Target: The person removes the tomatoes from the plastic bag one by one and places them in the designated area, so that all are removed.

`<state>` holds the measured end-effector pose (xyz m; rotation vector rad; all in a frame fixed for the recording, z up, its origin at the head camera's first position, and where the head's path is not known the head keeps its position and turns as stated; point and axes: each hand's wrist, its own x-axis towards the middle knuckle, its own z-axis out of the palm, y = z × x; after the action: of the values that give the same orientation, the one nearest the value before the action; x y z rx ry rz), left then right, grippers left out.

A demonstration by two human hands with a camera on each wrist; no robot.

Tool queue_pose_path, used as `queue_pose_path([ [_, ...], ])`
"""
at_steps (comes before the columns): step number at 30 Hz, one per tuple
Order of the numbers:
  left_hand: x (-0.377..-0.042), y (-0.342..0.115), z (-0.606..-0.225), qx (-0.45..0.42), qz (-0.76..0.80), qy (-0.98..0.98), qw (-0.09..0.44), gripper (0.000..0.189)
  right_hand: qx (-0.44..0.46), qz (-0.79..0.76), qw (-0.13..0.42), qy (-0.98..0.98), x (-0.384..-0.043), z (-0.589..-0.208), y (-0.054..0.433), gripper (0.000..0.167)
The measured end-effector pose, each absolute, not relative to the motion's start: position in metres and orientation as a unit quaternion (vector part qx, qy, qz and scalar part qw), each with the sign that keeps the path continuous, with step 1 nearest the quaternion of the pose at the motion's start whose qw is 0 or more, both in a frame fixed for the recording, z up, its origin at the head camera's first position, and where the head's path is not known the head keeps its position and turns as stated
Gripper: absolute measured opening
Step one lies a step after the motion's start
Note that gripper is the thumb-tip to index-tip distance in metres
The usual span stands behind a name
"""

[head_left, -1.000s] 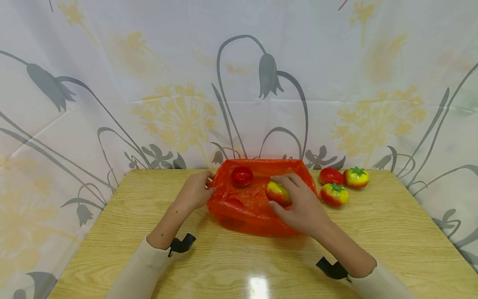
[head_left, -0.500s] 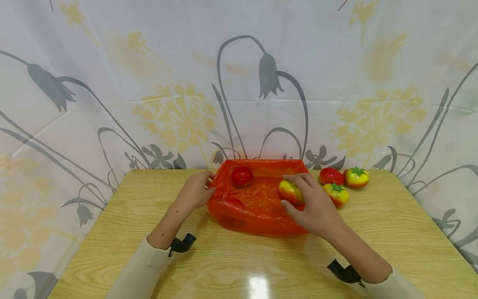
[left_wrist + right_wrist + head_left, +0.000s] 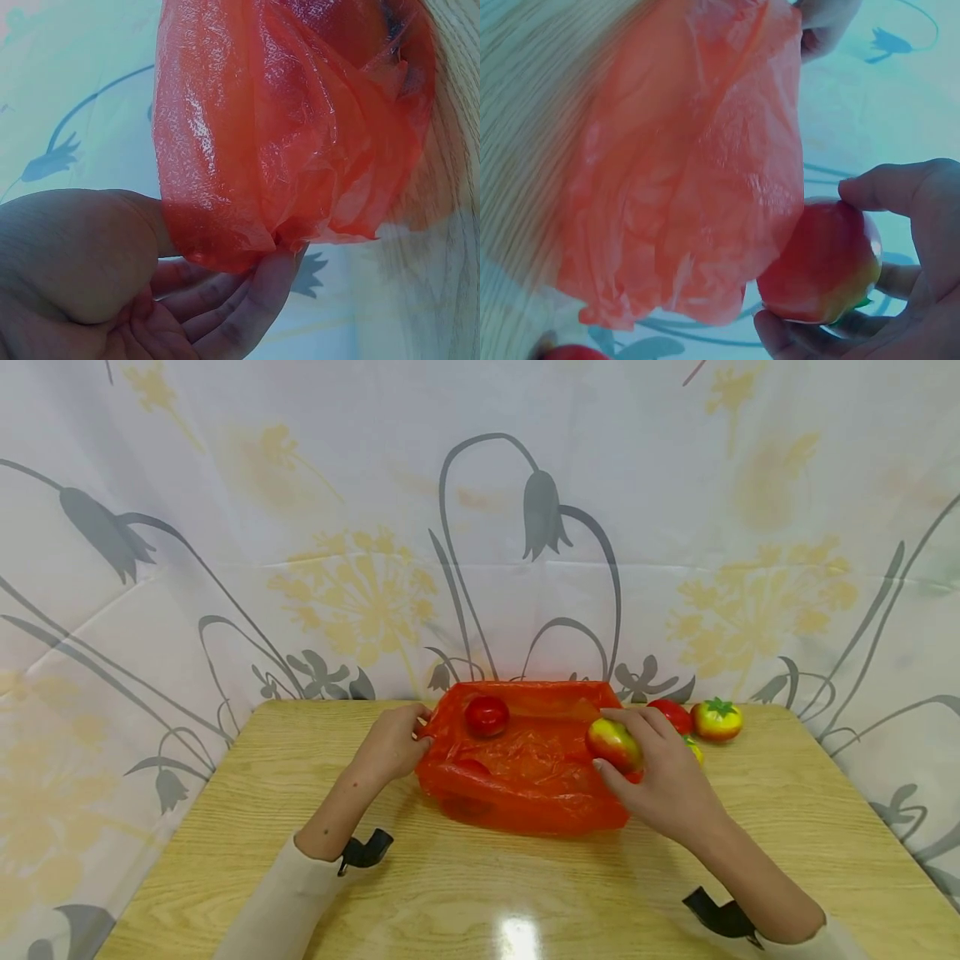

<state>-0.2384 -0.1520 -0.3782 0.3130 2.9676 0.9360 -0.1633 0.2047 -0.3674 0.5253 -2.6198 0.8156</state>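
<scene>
An orange-red plastic bag [image 3: 540, 806] lies open on the table. My left hand [image 3: 390, 743] pinches its left edge; in the left wrist view, bunched film sits between thumb and fingers. My right hand [image 3: 667, 781] holds a red-and-yellow tomato [image 3: 613, 745] at the bag's right rim, its thumb and fingers around the sides. From the right wrist, that tomato [image 3: 821, 262] appears right beside the bag's edge, partly covered by the film. Inside the bag at the back left sits a red tomato [image 3: 487, 717]. Another red shape [image 3: 474, 768] shows only in part behind the front rim.
On the table right of the bag, a red-and-yellow tomato [image 3: 717, 720] with green leaves stands beside a red one [image 3: 670, 714]. A third tomato [image 3: 695, 750] is mostly hidden by my right hand. A flower-printed cloth [image 3: 360, 593] hangs behind the wooden table [image 3: 420, 893].
My right hand has moved rightward with the tomato, from over the middle of the bag to its right rim. The left hand has stayed at the left edge.
</scene>
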Motion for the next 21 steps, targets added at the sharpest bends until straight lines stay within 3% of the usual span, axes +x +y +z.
queue_pose_path([
  [21,-0.237,-0.152,-0.377,0.097,0.300,0.949,0.011,0.029,0.162,0.267,0.217,-0.925,-0.156,-0.372,0.244,0.060],
])
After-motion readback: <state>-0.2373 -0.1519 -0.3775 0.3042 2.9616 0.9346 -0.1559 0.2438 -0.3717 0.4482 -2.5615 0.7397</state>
